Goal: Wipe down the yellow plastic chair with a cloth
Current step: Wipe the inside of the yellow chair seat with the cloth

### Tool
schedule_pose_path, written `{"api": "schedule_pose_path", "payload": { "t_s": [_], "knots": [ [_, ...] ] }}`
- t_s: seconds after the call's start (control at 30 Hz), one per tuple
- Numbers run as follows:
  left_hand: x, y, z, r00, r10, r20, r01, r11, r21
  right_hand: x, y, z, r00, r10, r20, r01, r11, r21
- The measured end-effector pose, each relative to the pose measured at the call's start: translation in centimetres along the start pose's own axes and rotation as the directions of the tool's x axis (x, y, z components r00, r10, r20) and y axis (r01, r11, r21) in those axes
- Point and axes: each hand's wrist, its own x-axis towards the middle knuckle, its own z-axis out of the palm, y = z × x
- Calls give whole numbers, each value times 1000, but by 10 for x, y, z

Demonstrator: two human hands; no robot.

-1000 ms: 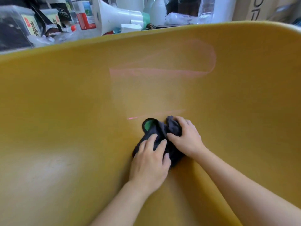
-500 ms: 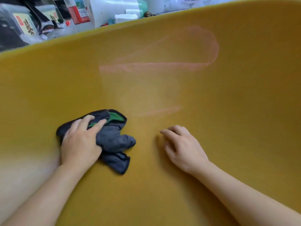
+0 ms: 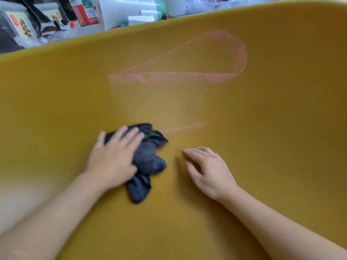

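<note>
Left hand (image 3: pixel 114 158): laid flat on the cloth (image 3: pixel 148 160), fingers straight and a little spread. The cloth is pressed down under palm and fingers, and nothing is pinched.
Right hand (image 3: pixel 210 169): empty, fingers loosely curled, the fingertips set on the bare chair (image 3: pixel 262 128) just beside the cloth, apparently as a brace.
Cloth: dark and bunched, with a green edge showing past the left fingertips. It lies under the left hand and spills out between the two hands, with a loose tail toward the left wrist.
Chair: the yellow shell is spread under both hands and curves upward beyond the fingertips.
Short pink streak (image 3: pixel 184 127): seen just beyond the cloth, above the gap between the hands.
Long pink band (image 3: pixel 178 75): higher up the shell with a faint loop over it, well apart from both hands.
Step in hand: judged to be a wiping stroke across the seat.
Done well: even palm pressure should be kept, the cloth spread flatter so more of it bears, and strokes overlapped up toward the pink marks.
Risk: the loose tail may fold under and leave a strip unwiped.
Beyond the rim: a white megaphone (image 3: pixel 120 10) and boxes are seen.
</note>
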Motion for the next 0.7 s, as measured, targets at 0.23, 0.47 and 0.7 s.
{"api": "schedule_pose_path", "payload": {
  "t_s": [0.23, 0.47, 0.7],
  "knots": [
    [-34, 58, 2, 907, 256, 333, -87, 890, -447, 2, -2, 1, 1000, 16, -24, -17, 998, -52],
    [-29, 82, 21, 999, 41, 30, -30, 952, -304, 0, 0, 6, 998, 8, -58, -15, 994, -108],
    [49, 0, 13, 849, -304, -432, 222, 947, -230, -1, 4, 10, 995, -6, -102, -9, 988, -152]
  ]
}}
